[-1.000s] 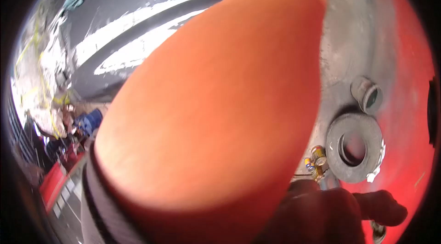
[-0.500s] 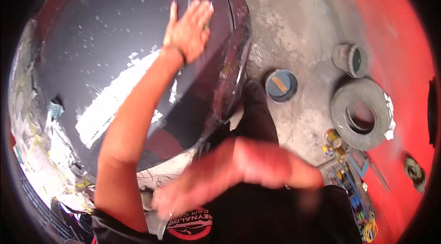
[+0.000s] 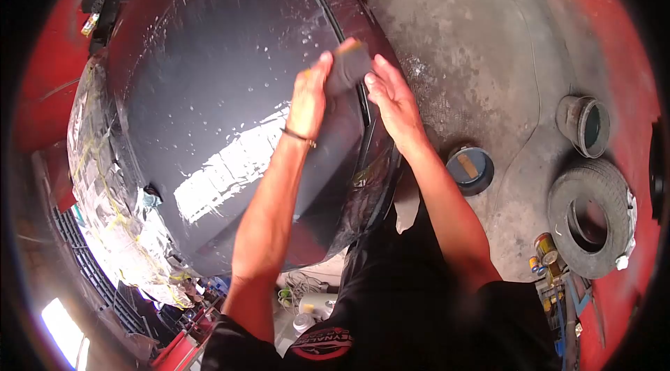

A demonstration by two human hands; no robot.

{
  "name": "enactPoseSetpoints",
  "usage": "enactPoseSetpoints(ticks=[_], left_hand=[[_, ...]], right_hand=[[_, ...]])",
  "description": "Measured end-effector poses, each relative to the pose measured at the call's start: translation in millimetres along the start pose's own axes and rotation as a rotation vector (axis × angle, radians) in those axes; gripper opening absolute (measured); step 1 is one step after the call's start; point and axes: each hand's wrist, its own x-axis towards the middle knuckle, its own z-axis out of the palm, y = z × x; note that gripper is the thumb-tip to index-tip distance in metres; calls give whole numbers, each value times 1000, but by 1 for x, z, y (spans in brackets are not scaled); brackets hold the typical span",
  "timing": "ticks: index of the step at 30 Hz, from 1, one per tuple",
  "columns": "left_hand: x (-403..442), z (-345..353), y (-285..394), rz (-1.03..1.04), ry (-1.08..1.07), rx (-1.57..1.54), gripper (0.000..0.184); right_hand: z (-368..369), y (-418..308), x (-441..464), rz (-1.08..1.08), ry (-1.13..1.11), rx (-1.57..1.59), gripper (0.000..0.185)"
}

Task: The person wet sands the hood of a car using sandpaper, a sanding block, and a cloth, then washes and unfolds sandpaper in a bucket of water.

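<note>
Dark grey and blurred, a small rectangular sheet (image 3: 350, 67), probably sandpaper, is held up between the person's two hands, over the far right part of a glossy dark car panel (image 3: 209, 92); an orange patch shows along its far edge; whether it touches the panel cannot be told. The left hand (image 3: 309, 95), with a dark bracelet (image 3: 299, 137) at its wrist, grips the sheet's left side between thumb and fingers; the right hand (image 3: 396, 102) is at its right side, fingers extended, and blur hides whether they are closed on it.

Around the hands the panel carries pale droplets and specks, with a bright white reflection nearer the person; a dark seam runs along its right side; crumpled masking plastic (image 3: 105, 182) drapes its left side, and a pale blue rag (image 3: 149, 198) lies by the plastic's edge.

To the right, on the grey concrete floor (image 3: 488, 85), stands a bucket (image 3: 484, 184) with a tan block (image 3: 467, 166) inside; farther right are a cylindrical container (image 3: 571, 122) and, nearer, a tyre (image 3: 558, 207); small cans (image 3: 546, 251) sit just beside the tyre; coiled cables (image 3: 301, 286) lie beyond the person's black shirt (image 3: 419, 301).
</note>
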Motion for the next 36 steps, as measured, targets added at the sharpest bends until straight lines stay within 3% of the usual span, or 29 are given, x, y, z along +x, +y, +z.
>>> enactPoseSetpoints(ticks=[1, 3, 5, 10, 13, 14, 18, 21, 22, 23, 25, 26, 27, 29, 30, 31, 32, 33, 35, 36], left_hand=[[-6, 7, 4, -95, -3, -164, 53], [-9, 7, -12, -95, 94, -162, 44], [-12, 16, -8, -102, 68, -161, 37], [-6, 17, -20, -55, 69, -56, 23], [-3, 3, -23, -97, -41, -184, 23], [-5, -1, -24, -115, -90, -237, 24], [-7, 1, -11, -175, -129, -146, 31], [1, 8, -33, -36, 12, 125, 33], [1, 17, -21, -37, 150, 387, 36], [-1, 24, -18, 106, 151, 512, 37], [-12, 40, -1, 388, 166, 753, 42], [-22, 45, 16, 125, -65, 796, 48], [-29, 44, 17, 153, -59, 699, 54], [-29, 13, 11, 345, -194, 605, 58], [-40, 2, 5, 304, -31, 510, 55], [-45, -18, 7, 248, 89, 525, 49], [-47, -47, -1, 415, 254, 726, 45], [-51, -74, -1, 446, 417, 779, 41], [-56, -146, -26, 406, 710, 1099, 44], [-61, -180, -35, 333, 783, 1232, 49]], right_hand=[[-2, -12, 3, 57, -53, 67, 52], [-13, -34, 10, 172, -164, 193, 50], [-26, -34, 24, 71, -104, -9, 32], [-41, -45, 38, 72, -132, -161, 30], [-38, -52, 34, 167, -137, 105, 30], [-41, -61, 33, 296, -178, 152, 30], [-53, -51, 42, 264, -257, -366, 34], [-36, -32, 41, -81, 18, -596, 45], [-28, -33, 40, -102, 37, -520, 59], [-25, -35, 32, -38, -23, -510, 79], [-8, -47, 15, -187, -191, -430, 91], [-1, -56, 7, -95, -261, -353, 98], [5, -55, 6, -26, -230, -268, 94], [19, -46, 15, 186, -170, 197, 84], [30, -44, 19, 160, -116, 258, 67], [41, -44, 23, 48, -150, 69, 62], [51, -44, 27, -66, -178, -118, 57], [61, -44, 32, -181, -199, -305, 53], [82, -21, 39, -637, -303, -784, 49], [87, -7, 31, -676, -396, -939, 53]])
